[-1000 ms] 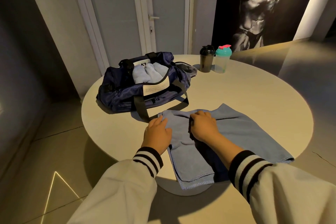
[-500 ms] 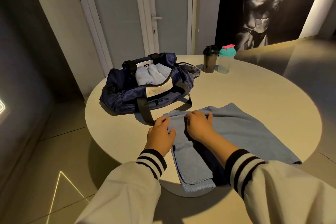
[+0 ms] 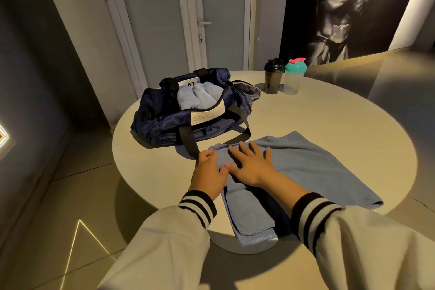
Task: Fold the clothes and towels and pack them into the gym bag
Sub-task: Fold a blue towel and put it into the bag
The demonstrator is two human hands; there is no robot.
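Moved: right hand (image 3: pixel 249 166) has gone from curled on the fold to flat, fingers spread
Towel: blue towel (image 3: pixel 306 167) lies on the near side of the round table (image 3: pixel 329 113), left part folded over; its near end overhangs the rim, partly hidden by the sleeves (image 3: pixel 313 214)
Left hand: left hand (image 3: pixel 208 172) sits at the fold's left edge; whether it pinches cloth is unclear
Gym bag: gym bag (image 3: pixel 176 122) sits open just behind, rolled towels (image 3: pixel 195 96) inside
Bottles: two shakers (image 3: pixel 273 77) far back

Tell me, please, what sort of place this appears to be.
Probably a gym or fitness studio: a large wall picture of a muscular torso, a black shaker bottle and a teal-lidded shaker on the round table, and a navy gym bag holding rolled towels.
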